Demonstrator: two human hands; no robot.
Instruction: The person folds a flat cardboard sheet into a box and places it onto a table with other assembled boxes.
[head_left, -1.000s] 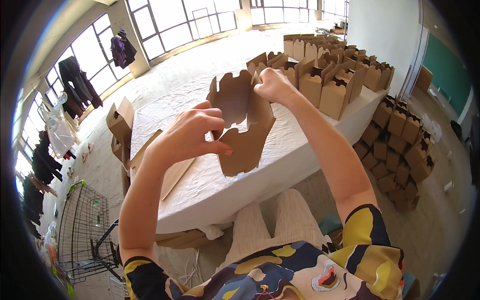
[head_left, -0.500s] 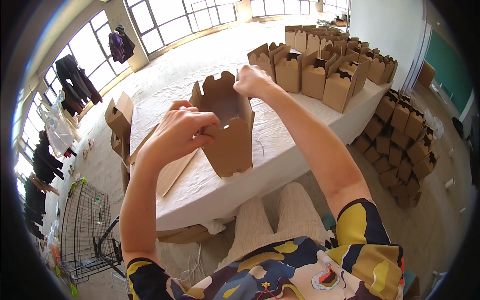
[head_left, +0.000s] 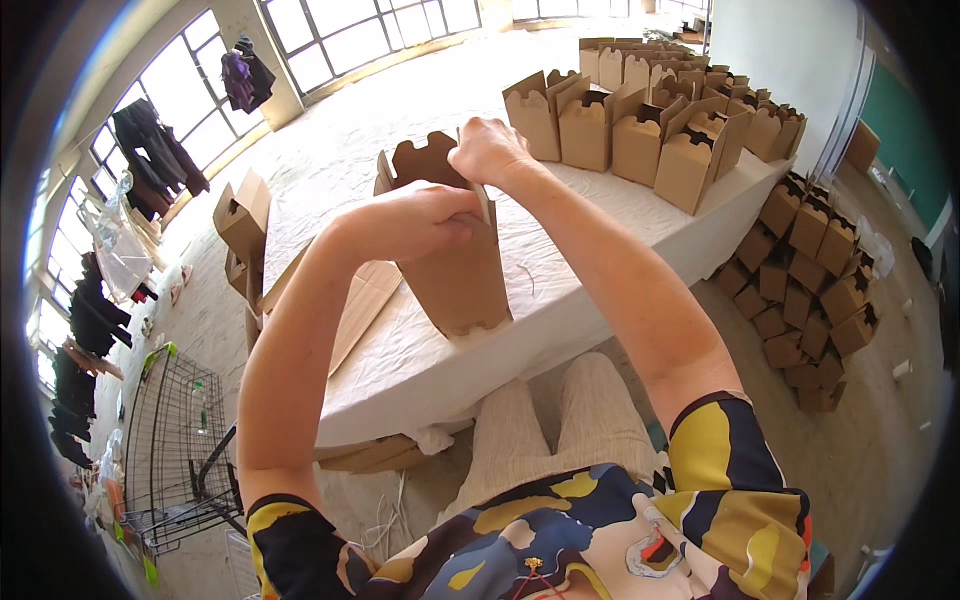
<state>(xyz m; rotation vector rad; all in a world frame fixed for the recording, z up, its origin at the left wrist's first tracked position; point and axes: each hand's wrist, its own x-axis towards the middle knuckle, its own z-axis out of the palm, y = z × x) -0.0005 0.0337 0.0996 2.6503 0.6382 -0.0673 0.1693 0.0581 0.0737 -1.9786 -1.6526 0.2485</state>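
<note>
A brown cardboard box (head_left: 455,285) with notched top edges stands tilted on the white-covered table (head_left: 395,385), its top open. Across its near upper edge lies my left hand (head_left: 420,222), closed on the cardboard at the right corner; its fingertips are partly hidden. My right hand (head_left: 488,150) pinches the top of the box's right side, farther back, with its fingers closed. Between my hands the far wall of the box shows its scalloped top. A flat cardboard piece (head_left: 365,305) lies just left of the box, partly behind my left forearm.
Several folded boxes (head_left: 635,145) stand in rows at the table's right and far side. More boxes (head_left: 800,290) are piled on the floor at right. Cardboard boxes (head_left: 240,225) stand beyond the table's left edge. A black wire cart (head_left: 175,440) is at lower left.
My left hand has moved right along the box's near edge to its right corner. My right hand has shifted slightly left and stays at the right side's top.
</note>
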